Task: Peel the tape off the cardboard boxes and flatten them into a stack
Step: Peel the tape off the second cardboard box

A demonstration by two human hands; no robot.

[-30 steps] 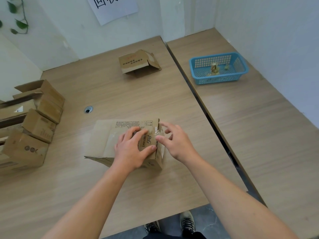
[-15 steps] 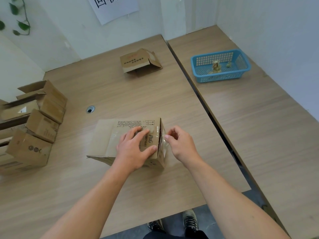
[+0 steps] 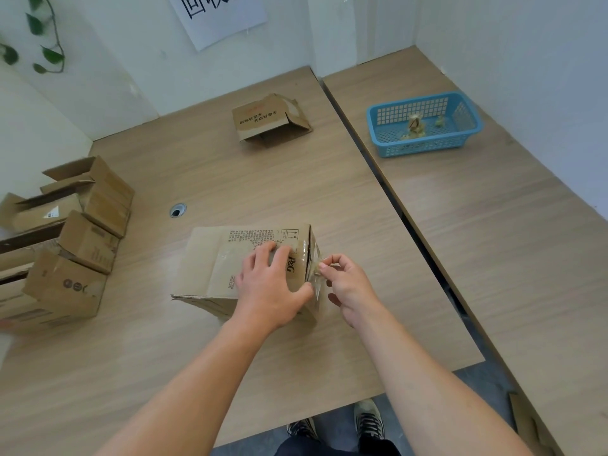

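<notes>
Working on the box [image 3: 227, 258], at front-centre of the table [image 3: 296, 192], just before the body. Pressing down on its top panel w/ the left hand [image 3: 268, 287], fingers spread and quite flat, thumb laid over the right edge, nothing enclosed in the palm; prob. done to stop the light carton from sliding or tipping under a sideways pull. Pinching the tape [image 3: 316, 279] btw thumb and forefinger of the right hand [image 3: 348, 284], just beside the right end face, other fingers loosely curled below. Gripping so near to the seam prob. to peel at a low angle and not tear the strip (thin clear film, hard to separate from the cardboard here, so extent of the freed part unclear). As for direction: lying on its side, long axis approx. left-right across the table, open flaps pointing left, taped end pointing right toward the pulling hand, printed P&G panel facing up. Tape itself running along the end-face seam, w/ the lifted part standing out to the right. Farther off: a collapsed box [image 3: 263, 120] at the back of the table, several cartons [image 3: 88, 241] at the left edge not yet flattened, a blue basket [image 3: 424, 146] on the neighbouring table [image 3: 493, 258] w/ small crumpled scraps [image 3: 416, 125] inside.
</notes>
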